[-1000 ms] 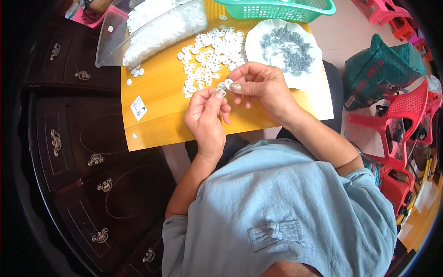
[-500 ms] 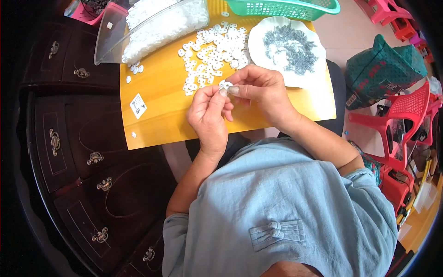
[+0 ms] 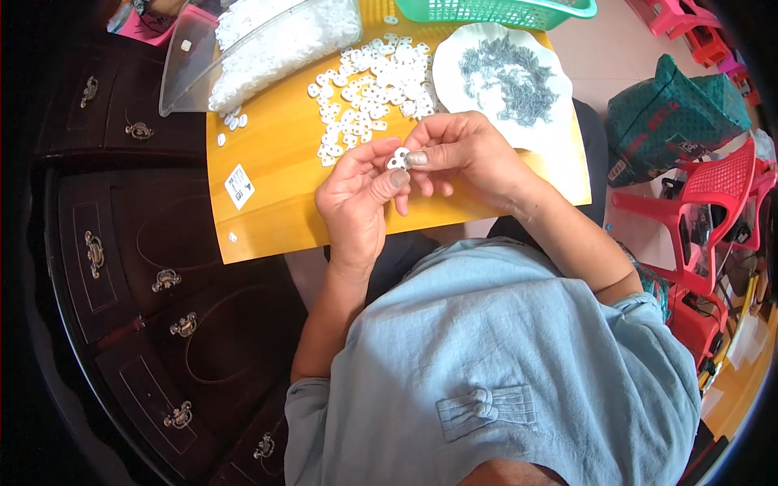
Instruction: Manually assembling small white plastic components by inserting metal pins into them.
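A small white plastic piece with dark holes (image 3: 398,159) is between my fingertips, above the near part of a yellow board (image 3: 279,190). My left hand (image 3: 354,204) pinches its near left side between thumb and forefinger. My right hand (image 3: 478,162) grips its right side, the thumb lying over its edge. Just beyond my hands a loose pile of similar white pieces (image 3: 377,85) is spread on the board. To the right, a white scalloped plate (image 3: 450,69) bears many small grey metal pins or screws (image 3: 519,81), too small to tell which.
A clear bin (image 3: 185,81) heaped with white pieces stands at the far left, a green plastic basket (image 3: 494,14) at the far edge. Dark wooden drawers (image 3: 146,267) flank the left. On the right are a teal bag (image 3: 673,109) and a red plastic chair (image 3: 713,194).
The white piece has turned so that its holed face shows more. My left hand has shifted slightly left and down, its thumb lower on the piece.
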The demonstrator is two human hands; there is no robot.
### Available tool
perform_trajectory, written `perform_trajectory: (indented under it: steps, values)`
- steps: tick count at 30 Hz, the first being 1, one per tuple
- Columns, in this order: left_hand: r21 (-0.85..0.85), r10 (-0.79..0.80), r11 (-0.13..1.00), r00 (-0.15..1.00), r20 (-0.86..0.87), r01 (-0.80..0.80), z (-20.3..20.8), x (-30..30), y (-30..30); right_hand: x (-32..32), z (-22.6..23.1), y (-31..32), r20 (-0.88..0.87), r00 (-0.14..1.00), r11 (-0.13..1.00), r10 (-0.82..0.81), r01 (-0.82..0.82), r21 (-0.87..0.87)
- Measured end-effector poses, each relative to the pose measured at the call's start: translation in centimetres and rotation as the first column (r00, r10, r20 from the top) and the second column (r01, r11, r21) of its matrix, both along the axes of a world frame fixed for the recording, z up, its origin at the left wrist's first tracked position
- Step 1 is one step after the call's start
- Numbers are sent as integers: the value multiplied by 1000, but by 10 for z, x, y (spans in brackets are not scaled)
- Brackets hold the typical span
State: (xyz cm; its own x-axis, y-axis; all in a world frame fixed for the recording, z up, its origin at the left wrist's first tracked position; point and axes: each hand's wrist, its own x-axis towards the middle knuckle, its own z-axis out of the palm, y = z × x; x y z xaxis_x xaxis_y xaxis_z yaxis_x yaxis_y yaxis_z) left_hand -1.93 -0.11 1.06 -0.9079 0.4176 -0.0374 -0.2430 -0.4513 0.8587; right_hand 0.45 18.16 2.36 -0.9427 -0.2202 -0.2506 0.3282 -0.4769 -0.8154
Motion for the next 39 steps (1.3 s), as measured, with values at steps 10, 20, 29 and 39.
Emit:
perform_trajectory:
  steps: [10,20,29,39]
  values:
    - [3,-101,995,990,-97,102,0,-2,-7,6,-2,0,1,993,992,119,-118,-48]
    - [36,-52,998,996,-69,54,1,6,0,11,4,1,-21,989,985,148,-149,-87]
    - [109,5,994,998,-68,2,-5,5,9,12,10,-8,37,998,989,58,-53,-140]
    - [70,37,997,999,25,-39,-16,-1,-2,3,17,-19,30,999,999,27,-25,-44]
